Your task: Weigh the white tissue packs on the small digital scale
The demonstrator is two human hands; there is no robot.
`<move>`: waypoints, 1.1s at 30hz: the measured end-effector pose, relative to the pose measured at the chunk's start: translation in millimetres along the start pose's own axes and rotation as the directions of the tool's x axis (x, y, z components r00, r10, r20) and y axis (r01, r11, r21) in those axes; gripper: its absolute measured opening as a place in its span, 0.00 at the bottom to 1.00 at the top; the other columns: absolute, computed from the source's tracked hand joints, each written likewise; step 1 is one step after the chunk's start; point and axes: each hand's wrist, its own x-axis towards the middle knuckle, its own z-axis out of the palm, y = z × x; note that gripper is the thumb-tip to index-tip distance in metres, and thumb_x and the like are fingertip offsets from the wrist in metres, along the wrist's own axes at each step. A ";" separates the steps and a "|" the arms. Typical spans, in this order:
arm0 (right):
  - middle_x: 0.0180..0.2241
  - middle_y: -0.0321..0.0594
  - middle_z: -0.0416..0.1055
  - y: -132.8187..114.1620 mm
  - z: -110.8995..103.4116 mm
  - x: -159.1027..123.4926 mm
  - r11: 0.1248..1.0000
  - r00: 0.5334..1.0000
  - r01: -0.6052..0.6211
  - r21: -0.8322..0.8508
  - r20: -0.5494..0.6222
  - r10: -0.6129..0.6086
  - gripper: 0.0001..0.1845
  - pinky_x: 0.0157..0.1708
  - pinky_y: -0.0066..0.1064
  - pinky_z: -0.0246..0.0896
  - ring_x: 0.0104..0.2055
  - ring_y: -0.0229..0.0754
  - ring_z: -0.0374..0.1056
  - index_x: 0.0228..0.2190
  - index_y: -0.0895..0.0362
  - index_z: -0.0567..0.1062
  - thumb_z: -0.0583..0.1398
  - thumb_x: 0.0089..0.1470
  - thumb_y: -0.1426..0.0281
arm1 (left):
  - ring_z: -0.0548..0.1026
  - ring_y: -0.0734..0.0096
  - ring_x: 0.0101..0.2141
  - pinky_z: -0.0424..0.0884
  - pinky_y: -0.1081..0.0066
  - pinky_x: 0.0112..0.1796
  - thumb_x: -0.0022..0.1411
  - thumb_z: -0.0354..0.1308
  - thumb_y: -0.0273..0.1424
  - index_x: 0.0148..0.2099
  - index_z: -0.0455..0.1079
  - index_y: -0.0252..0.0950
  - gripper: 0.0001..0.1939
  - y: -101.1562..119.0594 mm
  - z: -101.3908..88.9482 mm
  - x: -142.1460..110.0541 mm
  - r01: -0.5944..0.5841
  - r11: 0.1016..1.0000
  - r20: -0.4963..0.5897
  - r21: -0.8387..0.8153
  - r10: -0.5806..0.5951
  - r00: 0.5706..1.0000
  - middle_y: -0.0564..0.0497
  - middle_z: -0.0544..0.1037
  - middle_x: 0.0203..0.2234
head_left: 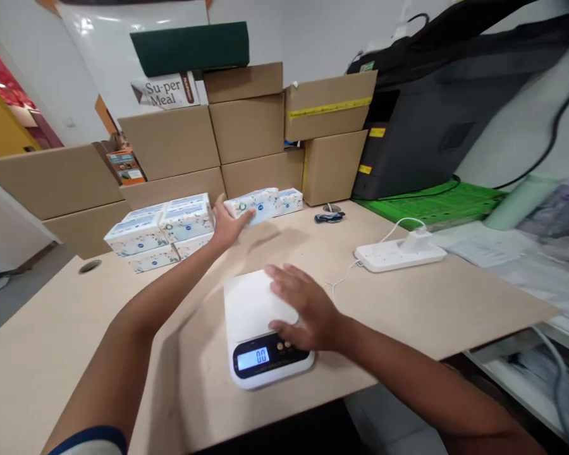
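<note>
Toward the back of the table, my left hand (230, 222) is closed around a white tissue pack (256, 203) with a floral print, which looks lifted and slightly tilted. Another tissue pack (290, 201) sits just behind it on the right. Left of that hand, several more packs form a two-layer stack (161, 230). My right hand (308, 308) hovers over or rests on the right side of a white digital scale (249, 309); contact is hard to tell. Its fingers are spread and hold nothing. The lit display (253, 358) reads 0.0.
Cardboard boxes (246, 126) are piled along the back. A white power strip (401, 253) with a plug and cord lies to the right. Behind it, a dark printer (431, 120) stands on a green plastic pallet (422, 205). A small dark-blue item (329, 217) lies near the boxes.
</note>
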 end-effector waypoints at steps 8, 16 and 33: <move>0.73 0.47 0.77 15.4 24.5 7.5 0.924 0.960 0.227 -0.308 0.229 -0.159 0.27 0.79 0.39 0.63 0.80 0.40 0.66 0.65 0.50 0.80 0.57 0.80 0.48 | 0.59 0.39 0.78 0.50 0.49 0.81 0.51 0.81 0.31 0.77 0.56 0.28 0.58 12.4 110.7 113.9 -0.057 0.998 0.035 -0.018 0.058 0.998 0.30 0.59 0.74; 0.73 0.45 0.77 46.8 3.7 20.2 0.908 0.912 0.043 -0.418 0.387 0.135 0.26 0.75 0.33 0.67 0.81 0.36 0.64 0.68 0.47 0.79 0.53 0.83 0.50 | 0.58 0.44 0.80 0.50 0.53 0.82 0.56 0.81 0.29 0.81 0.50 0.25 0.61 16.9 171.3 155.5 -0.073 0.995 0.149 0.075 0.061 0.987 0.30 0.57 0.77; 0.78 0.24 0.69 34.7 -18.6 43.4 0.895 0.844 -0.082 -0.440 0.447 0.297 0.30 0.79 0.21 0.57 0.79 0.25 0.65 0.70 0.36 0.79 0.42 0.87 0.57 | 0.65 0.39 0.75 0.49 0.38 0.80 0.66 0.71 0.20 0.67 0.74 0.31 0.28 36.4 181.0 169.2 -0.338 0.820 0.407 0.463 0.142 0.902 0.40 0.76 0.72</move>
